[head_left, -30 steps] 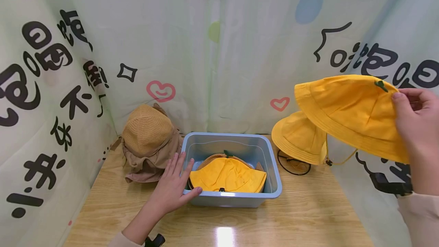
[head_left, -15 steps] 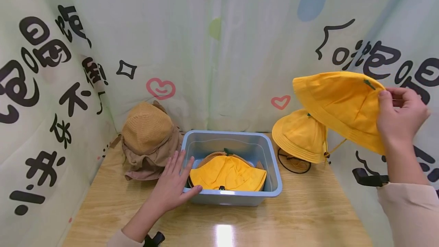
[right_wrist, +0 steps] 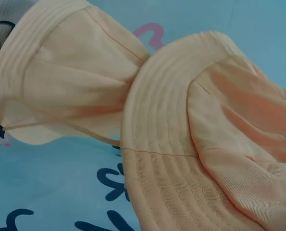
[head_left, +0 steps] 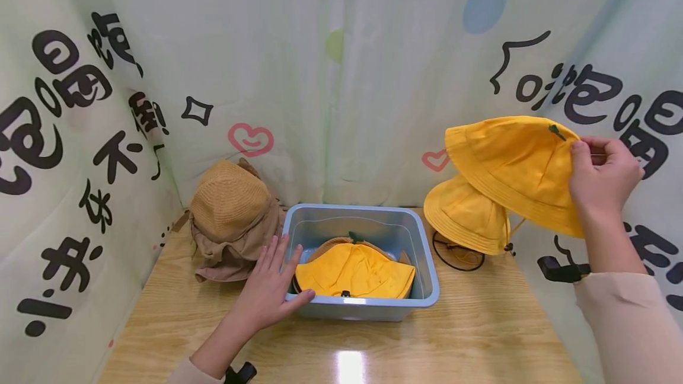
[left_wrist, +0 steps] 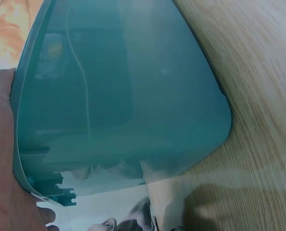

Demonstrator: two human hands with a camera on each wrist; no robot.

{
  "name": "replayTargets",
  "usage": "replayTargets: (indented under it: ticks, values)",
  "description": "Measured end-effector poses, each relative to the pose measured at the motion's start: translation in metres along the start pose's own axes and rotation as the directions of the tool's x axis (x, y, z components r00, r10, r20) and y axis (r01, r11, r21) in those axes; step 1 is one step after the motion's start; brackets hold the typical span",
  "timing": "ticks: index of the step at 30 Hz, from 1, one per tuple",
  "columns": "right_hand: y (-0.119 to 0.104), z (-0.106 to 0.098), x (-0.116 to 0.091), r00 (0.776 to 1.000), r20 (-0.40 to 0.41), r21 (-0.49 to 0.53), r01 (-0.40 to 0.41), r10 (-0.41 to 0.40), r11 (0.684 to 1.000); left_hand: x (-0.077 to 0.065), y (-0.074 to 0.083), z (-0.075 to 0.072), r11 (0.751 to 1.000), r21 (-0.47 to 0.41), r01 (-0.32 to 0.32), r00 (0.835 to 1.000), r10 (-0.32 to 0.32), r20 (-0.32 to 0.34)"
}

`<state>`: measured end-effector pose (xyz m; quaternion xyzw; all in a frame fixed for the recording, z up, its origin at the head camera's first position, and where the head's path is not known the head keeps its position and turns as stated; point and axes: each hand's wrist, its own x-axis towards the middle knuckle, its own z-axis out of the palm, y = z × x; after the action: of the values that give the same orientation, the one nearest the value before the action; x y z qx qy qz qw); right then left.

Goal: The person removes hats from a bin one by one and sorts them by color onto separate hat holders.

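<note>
My right hand (head_left: 605, 176) pinches a yellow bucket hat (head_left: 512, 165) near the green leaf on its crown, holding it tilted in the air. Its stitched brim (right_wrist: 157, 115) fills much of the right wrist view. Below it, overlapped in the head view, a second yellow hat (head_left: 461, 215) with a chin cord sits at the back right of the table. My left hand (head_left: 269, 289) rests, fingers spread and straight, on the front left corner of a blue plastic bin (head_left: 368, 312). Inside the bin lies a folded yellow hat (head_left: 354, 271), with brown edges showing behind it.
A pile of tan and brown hats (head_left: 229, 206) stands left of the bin, close to my left fingers. Dark looped cords (head_left: 459, 265) lie under the right-hand hat. Printed curtains (head_left: 341, 105) enclose the wooden table (head_left: 453, 336) at the back and sides.
My right hand has moved left with the yellow bucket hat, which now hangs more directly over the second yellow hat. The left hand and the bin stay in place.
</note>
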<state>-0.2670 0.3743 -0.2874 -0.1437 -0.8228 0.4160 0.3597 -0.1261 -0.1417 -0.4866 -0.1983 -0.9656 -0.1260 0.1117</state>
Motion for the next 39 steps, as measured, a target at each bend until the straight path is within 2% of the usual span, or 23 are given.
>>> replayTargets:
  ticks: [2, 5, 9, 13, 17, 23, 31, 35, 39]
  values:
    - [0.0, 0.002, 0.004, 0.999, -0.036, -0.006, 0.03, -0.031, 1.0, 0.0, 0.0, 0.0, 1.0, 0.004, -0.001, 1.0, 0.001, -0.003]
    - [0.004, 0.004, 0.006, 1.0, -0.027, -0.009, 0.007, -0.007, 1.0, -0.001, -0.001, 0.001, 1.0, 0.01, 0.0, 1.0, 0.0, -0.007]
    - [0.014, 0.01, 0.002, 0.994, 0.098, -0.049, -0.049, 0.053, 0.998, -0.001, -0.001, 0.002, 1.0, 0.012, 0.005, 1.0, -0.005, -0.006]
    - [0.027, 0.021, -0.005, 0.982, 0.178, -0.121, -0.038, 0.059, 0.992, 0.0, 0.0, 0.001, 1.0, 0.001, 0.011, 1.0, -0.011, 0.004]
    - [0.034, 0.028, -0.009, 0.978, 0.195, -0.141, -0.047, 0.074, 0.989, 0.0, 0.001, 0.001, 1.0, -0.002, 0.012, 1.0, -0.012, 0.015]
    - [0.038, 0.032, -0.008, 0.981, 0.179, -0.147, -0.043, 0.07, 0.988, 0.0, 0.0, 0.002, 1.0, 0.011, 0.013, 1.0, -0.013, 0.005]
    - [0.055, 0.045, -0.012, 0.958, 0.284, -0.229, 0.028, 0.039, 0.973, 0.0, -0.001, 0.001, 1.0, -0.001, 0.02, 1.0, -0.02, 0.004]
    - [0.062, 0.052, -0.017, 0.946, 0.321, -0.25, 0.031, 0.053, 0.968, 0.0, -0.001, -0.001, 1.0, 0.002, 0.023, 1.0, -0.023, 0.009]
    - [0.063, 0.054, -0.016, 0.952, 0.302, -0.241, 0.031, 0.044, 0.97, 0.001, -0.001, -0.001, 1.0, -0.003, 0.023, 1.0, -0.023, 0.021]
